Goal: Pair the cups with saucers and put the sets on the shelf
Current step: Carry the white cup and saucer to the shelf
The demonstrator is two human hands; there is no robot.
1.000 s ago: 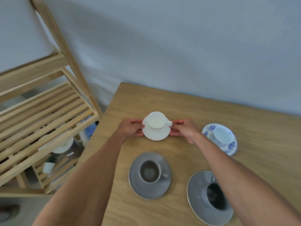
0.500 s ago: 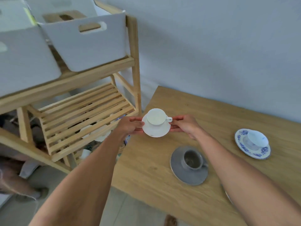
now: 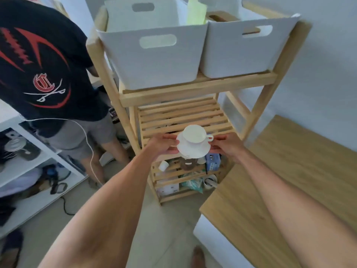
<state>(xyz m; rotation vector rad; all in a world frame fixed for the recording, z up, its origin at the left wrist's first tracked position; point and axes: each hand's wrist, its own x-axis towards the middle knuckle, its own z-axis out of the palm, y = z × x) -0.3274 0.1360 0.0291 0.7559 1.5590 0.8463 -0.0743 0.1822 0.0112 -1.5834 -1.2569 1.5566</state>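
While both hands carry the set, head view shows a white cup (image 3: 194,134) sitting on its white saucer (image 3: 193,147), held in the air just in front of the shelf (image 3: 181,120), at about the height of the slatted middle tier. Left hand (image 3: 162,145) pinches the saucer's left rim w/ thumb on top; right hand (image 3: 227,145) pinches the right rim, near the cup handle. Each grip is closed on the saucer only, none on the cup.

To do it well, I'd say: keep saucer level so the loose cup doesn't slide, go in under the upper rail, set down flat across the slats, not on an edge, then let go both sides together.

Hard to tell: fingers under the saucer are hidden. Lower tier is clutter, partly behind the set; items blur. White bins (image 3: 154,55) fill the top tier. Table (image 3: 289,171) is cut off at right, so other cups aren't in view. Another person (image 3: 44,70) stands left, only partly in frame.
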